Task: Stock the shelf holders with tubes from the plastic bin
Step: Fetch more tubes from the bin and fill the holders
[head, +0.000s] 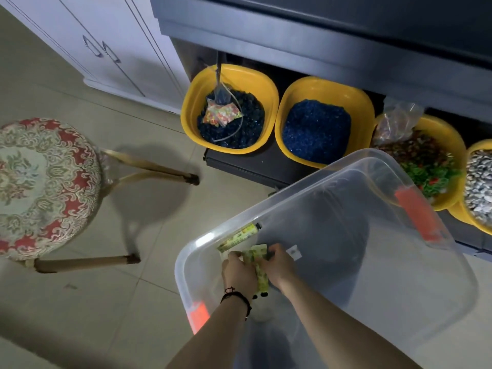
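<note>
Both hands are down in the near-left corner of the clear plastic bin [332, 166]. The left hand [239, 272], with a black cord bracelet [237, 296] on its wrist, has its fingers curled round a bunch of green-and-yellow tubes [262, 278]. The right hand [279, 265] grips the same bunch from the 3 o'clock side. The tubes' long axis runs 12 to 6 o'clock, with the black caps at the 6 o'clock end.

A loose tube [239, 237] lies at 11 o'clock from the hands, along the bin's wall. Its axis runs 8 to 2 o'clock, with the cap at 2. A small white scrap [294, 253] sits just beside the right hand.

The bin's bare floor widens toward 2 and 4 o'clock. The near corner walls stand close to the left hand. Orange latches sit on the rim at 7 o'clock [198, 315] and 2 o'clock [416, 214].

Beyond the far rim, from 12 to 2 o'clock, four yellow basins stand under the dark shelf unit [319, 35]:
- the first basin [239, 71] holds dark stones
- the second basin [319, 83] holds blue gravel
- the third basin [447, 129] holds mixed gravel and green plastic plants
- the fourth basin [479, 145] holds pale pebbles

A cushioned stool [45, 187] stands well apart at 9 o'clock on the tiled floor [119, 302].
</note>
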Demonstrator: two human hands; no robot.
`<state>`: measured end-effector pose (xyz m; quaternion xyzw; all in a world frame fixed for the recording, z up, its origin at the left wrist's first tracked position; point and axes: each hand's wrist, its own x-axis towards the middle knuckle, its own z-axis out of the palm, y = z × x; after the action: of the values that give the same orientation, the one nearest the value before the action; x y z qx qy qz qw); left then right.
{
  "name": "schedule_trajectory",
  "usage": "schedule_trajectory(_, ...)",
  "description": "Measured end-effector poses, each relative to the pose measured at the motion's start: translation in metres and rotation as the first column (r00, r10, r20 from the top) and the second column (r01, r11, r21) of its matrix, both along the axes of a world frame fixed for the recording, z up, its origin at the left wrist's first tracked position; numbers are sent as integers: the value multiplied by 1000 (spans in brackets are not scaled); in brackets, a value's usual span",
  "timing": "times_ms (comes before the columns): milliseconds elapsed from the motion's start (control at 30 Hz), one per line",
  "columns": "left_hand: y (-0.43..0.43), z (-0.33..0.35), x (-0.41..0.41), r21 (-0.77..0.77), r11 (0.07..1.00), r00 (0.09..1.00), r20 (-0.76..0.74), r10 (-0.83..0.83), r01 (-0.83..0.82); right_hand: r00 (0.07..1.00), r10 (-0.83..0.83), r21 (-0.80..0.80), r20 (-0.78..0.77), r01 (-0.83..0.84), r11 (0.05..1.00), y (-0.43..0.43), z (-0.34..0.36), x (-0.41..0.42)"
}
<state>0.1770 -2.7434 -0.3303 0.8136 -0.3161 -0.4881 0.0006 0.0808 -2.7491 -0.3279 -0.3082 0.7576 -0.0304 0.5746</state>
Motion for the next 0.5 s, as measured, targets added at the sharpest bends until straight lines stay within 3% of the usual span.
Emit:
schedule_trajectory(267,6,30,1,-118,972,976,-54,-210,203,996,87,-29,-18,-87,996,6,22,-3)
schedule_trajectory(500,-20,100,4,-262,909,911,-171,-376,325,975,219,-167,-49,-224,960,-19,101,-43)
